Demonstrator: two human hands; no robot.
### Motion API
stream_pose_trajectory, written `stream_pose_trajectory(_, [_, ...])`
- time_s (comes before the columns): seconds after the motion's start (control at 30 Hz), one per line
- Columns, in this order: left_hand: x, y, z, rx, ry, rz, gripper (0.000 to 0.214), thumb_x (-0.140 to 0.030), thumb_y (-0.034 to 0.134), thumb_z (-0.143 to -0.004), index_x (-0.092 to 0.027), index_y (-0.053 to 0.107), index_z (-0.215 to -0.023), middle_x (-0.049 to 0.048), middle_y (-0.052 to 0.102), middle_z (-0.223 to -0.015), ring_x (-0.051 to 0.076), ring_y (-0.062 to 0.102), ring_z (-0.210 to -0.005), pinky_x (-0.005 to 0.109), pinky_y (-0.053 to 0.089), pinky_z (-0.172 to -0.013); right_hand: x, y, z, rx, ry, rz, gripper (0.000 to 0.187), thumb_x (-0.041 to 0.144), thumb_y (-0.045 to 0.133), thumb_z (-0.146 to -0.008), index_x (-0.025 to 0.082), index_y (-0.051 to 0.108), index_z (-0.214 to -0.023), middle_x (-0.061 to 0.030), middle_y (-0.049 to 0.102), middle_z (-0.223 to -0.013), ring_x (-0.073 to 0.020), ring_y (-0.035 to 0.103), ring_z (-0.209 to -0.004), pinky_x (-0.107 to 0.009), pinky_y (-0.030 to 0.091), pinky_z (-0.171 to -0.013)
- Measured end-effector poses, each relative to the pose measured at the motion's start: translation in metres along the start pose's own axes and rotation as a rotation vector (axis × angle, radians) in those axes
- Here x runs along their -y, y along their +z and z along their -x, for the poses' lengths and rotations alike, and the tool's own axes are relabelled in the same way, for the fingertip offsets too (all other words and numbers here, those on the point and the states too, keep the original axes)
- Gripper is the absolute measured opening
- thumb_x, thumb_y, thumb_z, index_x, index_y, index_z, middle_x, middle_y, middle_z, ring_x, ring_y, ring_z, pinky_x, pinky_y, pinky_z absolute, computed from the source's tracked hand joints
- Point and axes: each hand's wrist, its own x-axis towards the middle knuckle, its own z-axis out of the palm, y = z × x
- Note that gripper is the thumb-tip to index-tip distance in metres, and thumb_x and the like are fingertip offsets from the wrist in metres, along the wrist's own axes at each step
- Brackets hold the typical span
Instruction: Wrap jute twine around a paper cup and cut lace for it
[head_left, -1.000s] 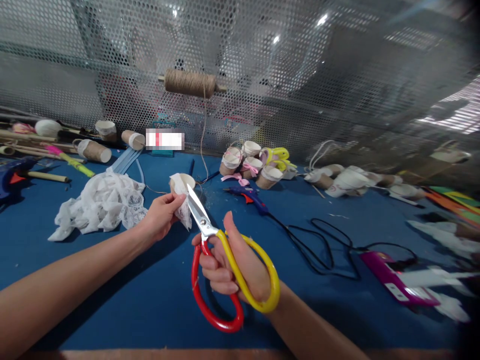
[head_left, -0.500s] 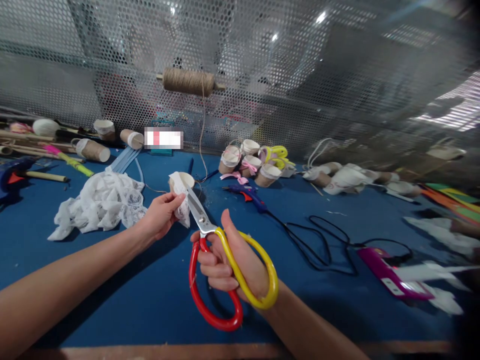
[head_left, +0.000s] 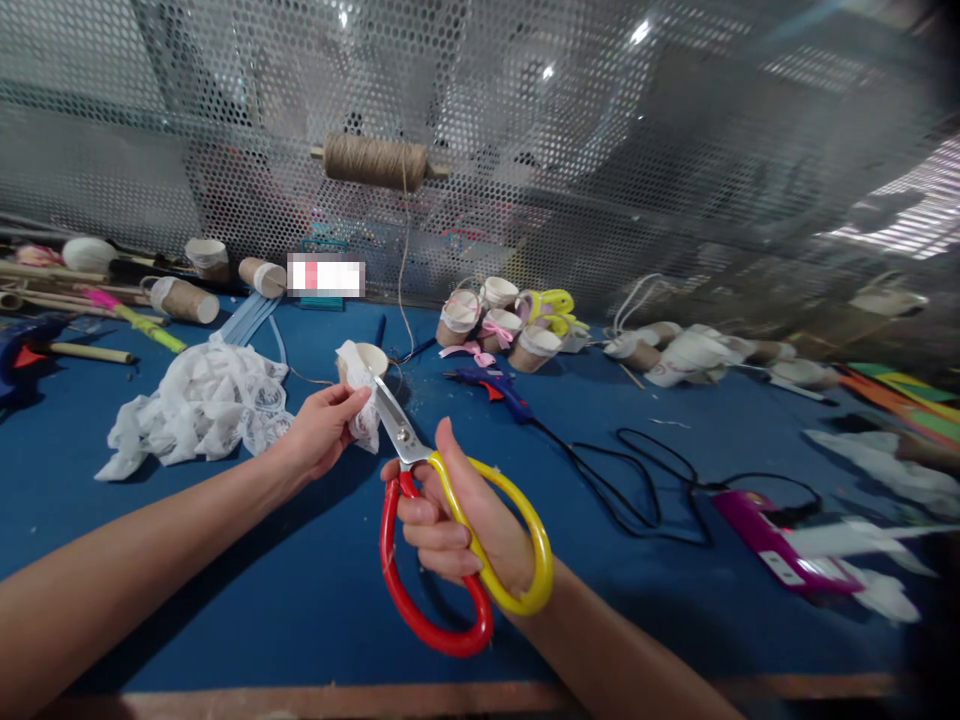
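My left hand pinches a strip of white lace that hangs over the front of a small paper cup. My right hand is wrapped round a pair of scissors with one red and one yellow handle. The blades point away from me, and their tips lie at the lace just beside my left fingertips. Whether the lace is between the blades I cannot tell. A heap of white lace lies to the left of my left hand.
A blue glue gun lies right of the cup, its cord running towards a purple power strip. Several small decorated cups stand behind it. A twine spool hangs on the perforated metal panel. Sticks lie far left.
The scissors' handles have shifted slightly and the blades look a little narrower together at the lace. My left hand and the cup have stayed nearly in place.
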Motion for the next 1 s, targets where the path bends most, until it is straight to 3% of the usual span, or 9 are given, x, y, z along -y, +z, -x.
stream_pose_trajectory(0.6, [-0.001,-0.003,0.002,0.07,-0.022,-0.005,0.011,-0.014,0.069,-0.066,-0.01,0.065,-0.076,0.0006,0.063,-0.06,0.007,0.054,-0.048,0.018,0.042,-0.046,0.008,0.002,-0.001,0.043,-0.016,0.044,0.076,0.076,0.01,-0.076,0.016,0.056,-0.085,0.0027,0.041,-0.052,-0.0033,0.028,-0.036,-0.011,0.021,-0.029])
stream_pose_trajectory(1.0, [-0.003,-0.004,0.004,0.106,-0.032,-0.012,0.011,-0.015,0.069,-0.066,-0.01,0.065,-0.074,0.0005,0.063,-0.059,0.006,0.052,-0.046,0.017,0.041,-0.045,0.014,0.002,-0.007,0.009,0.0,0.095,0.07,0.067,0.007,-0.084,0.016,0.054,-0.08,0.0052,0.038,-0.046,-0.0011,0.019,-0.03,-0.009,0.021,-0.025])
